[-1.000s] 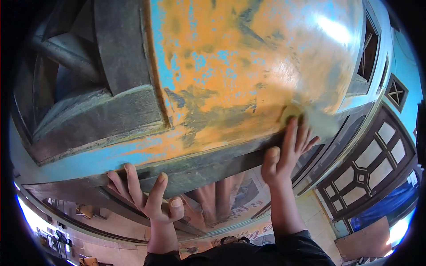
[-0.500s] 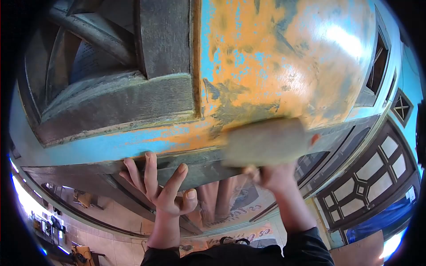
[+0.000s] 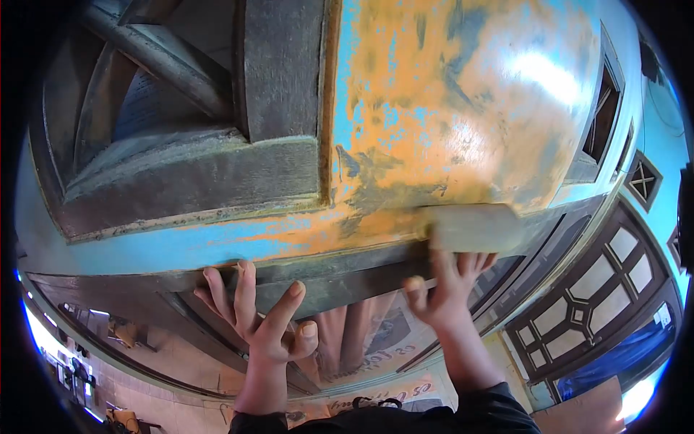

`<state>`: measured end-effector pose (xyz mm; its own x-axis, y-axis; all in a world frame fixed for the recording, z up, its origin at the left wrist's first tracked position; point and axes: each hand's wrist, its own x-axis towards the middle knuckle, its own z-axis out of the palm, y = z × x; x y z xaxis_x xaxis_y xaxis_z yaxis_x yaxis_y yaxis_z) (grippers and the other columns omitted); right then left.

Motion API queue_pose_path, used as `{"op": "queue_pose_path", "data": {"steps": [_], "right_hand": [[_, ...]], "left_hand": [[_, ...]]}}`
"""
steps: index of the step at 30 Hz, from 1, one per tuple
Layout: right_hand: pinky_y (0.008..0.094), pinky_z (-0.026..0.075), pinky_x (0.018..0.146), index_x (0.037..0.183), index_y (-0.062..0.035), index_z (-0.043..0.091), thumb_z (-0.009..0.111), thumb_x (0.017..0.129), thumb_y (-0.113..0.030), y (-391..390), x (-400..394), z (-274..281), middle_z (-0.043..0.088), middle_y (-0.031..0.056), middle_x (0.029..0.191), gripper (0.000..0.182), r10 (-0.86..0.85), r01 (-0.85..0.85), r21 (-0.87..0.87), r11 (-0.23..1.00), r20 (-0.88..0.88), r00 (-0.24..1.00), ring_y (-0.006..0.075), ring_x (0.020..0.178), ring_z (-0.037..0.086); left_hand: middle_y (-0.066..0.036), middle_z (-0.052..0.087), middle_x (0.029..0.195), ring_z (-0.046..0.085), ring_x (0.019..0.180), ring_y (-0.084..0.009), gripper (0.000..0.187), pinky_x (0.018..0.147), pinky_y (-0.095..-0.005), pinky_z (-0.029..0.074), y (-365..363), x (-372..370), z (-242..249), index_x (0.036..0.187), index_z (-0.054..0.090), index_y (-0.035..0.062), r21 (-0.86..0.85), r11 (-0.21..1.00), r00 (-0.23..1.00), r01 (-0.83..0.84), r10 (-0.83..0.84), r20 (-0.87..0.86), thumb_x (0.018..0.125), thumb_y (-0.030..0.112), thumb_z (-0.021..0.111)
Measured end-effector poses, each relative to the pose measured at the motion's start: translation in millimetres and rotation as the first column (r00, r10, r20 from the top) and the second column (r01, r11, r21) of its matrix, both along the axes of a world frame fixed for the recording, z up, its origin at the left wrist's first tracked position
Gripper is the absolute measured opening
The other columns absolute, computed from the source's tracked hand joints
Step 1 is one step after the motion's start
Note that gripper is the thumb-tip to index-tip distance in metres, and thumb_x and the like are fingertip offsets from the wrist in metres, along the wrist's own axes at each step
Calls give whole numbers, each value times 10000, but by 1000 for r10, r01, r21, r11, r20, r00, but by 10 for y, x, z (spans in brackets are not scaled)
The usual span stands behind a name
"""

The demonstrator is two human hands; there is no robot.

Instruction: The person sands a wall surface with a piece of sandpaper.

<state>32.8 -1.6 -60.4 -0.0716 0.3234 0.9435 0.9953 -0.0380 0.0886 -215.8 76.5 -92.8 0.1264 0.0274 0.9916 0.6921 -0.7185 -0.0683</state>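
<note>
My right hand (image 3: 450, 298) holds a grey-brown sheet that looks like sandpaper (image 3: 478, 228), blurred by motion. The sheet lies against the lower edge of a wall panel (image 3: 434, 148) with patchy orange, blue and dark paint. My fingers reach up to its lower side, and their tips are partly hidden. To the left, my left hand (image 3: 269, 329) is open, its fingers spread and resting against a dark wooden beam (image 3: 340, 278) below the painted strip. No object shows in it.
A dark wooden frame with crossed bars (image 3: 282, 72) borders the panel at upper left. A door with pale panes (image 3: 585, 300) stands at right above blue sheeting (image 3: 614, 354). Below the beam hangs a printed banner (image 3: 390, 354); wooden furniture (image 3: 126, 333) is far below left.
My right hand and the sheet have moved right and slightly down along the panel's lower edge. My left hand stays at the beam. The view has shifted slightly.
</note>
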Motion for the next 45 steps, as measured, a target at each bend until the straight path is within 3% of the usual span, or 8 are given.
{"op": "queue_pose_path", "data": {"steps": [5, 15, 16, 27, 30, 38, 42, 45], "right_hand": [[750, -99, 1101, 1067, -292, 737, 503, 866, -707, 62, -294, 97, 584, 10, 1266, 518, 105, -101, -98, 990, 39, 994, 338, 1379, 385], [615, 6, 1155, 1430, -143, 528, 361, 930, -700, 93, -70, 931, 480, 194, 1417, 767, -15, 5, 59, 998, 176, 984, 442, 1385, 353], [618, -75, 1155, 1385, -277, 575, 386, 934, -695, 63, -126, 806, 535, 104, 1370, 644, 71, -71, -2, 997, 96, 993, 378, 1408, 351], [660, -43, 1149, 1310, -259, 629, 343, 955, -680, 55, 92, 628, 548, 118, 1346, 621, 151, -132, -77, 988, 374, 915, 408, 1356, 402], [668, -28, 1148, 1339, -280, 607, 340, 938, -710, -24, 394, 1020, 566, 108, 1321, 646, -85, 111, -56, 992, 340, 937, 404, 1331, 430], [696, -52, 1131, 1315, -321, 615, 327, 941, -708, -12, 472, 1030, 597, 30, 1300, 611, 2, 22, -42, 999, 498, 867, 344, 1356, 431], [659, -47, 1151, 1382, -357, 556, 272, 960, -695, 39, 582, 1460, 507, 52, 1443, 611, 53, -107, 204, 973, 256, 965, 346, 1386, 397], [693, 26, 1145, 1406, -376, 524, 218, 965, -693, 28, 394, 1073, 563, 50, 1333, 623, 143, -110, -94, 989, 504, 852, 316, 1381, 422]], "left_hand": [[-328, 460, 1424, 282, 1412, -534, 487, 1147, -656, 109, 13, 39, 8, 1192, 637, 138, 19, 1000, 1000, 6, -7, 28, 988, 485, 363], [-316, 458, 1432, 288, 1407, -536, 479, 1142, -667, 114, 39, 3, -17, 1185, 631, 137, 12, 1000, 1000, 0, 0, 12, 987, 485, 368], [-310, 460, 1433, 288, 1408, -535, 471, 1142, -666, 114, 37, 1, -17, 1188, 631, 141, 14, 1000, 1000, -4, 4, 9, 985, 483, 377], [-213, 474, 1457, 231, 1444, -504, 374, 1179, -628, 15, 23, 56, -30, 1104, 712, 266, -38, 998, 998, -40, 42, 55, 921, 533, 524], [-217, 481, 1449, 232, 1443, -505, 377, 1180, -625, 18, 26, 65, -16, 1104, 711, 250, -26, 999, 998, -37, 39, 50, 925, 524, 522], [-200, 485, 1457, 211, 1455, -494, 426, 1172, -629, -39, -42, 176, 119, 1118, 722, 158, -6, 998, 996, -64, 64, 63, 922, 455, 489], [-195, 464, 1478, 228, 1451, -490, 480, 1160, -627, -60, -130, 266, 262, 1194, 670, 61, 8, 990, 989, -143, 144, -35, 904, 404, 503], [-189, 462, 1477, 222, 1453, -487, 473, 1154, -644, -61, -178, 347, 369, 1187, 671, 48, 6, 991, 985, -131, 131, -111, 881, 384, 538]]}}
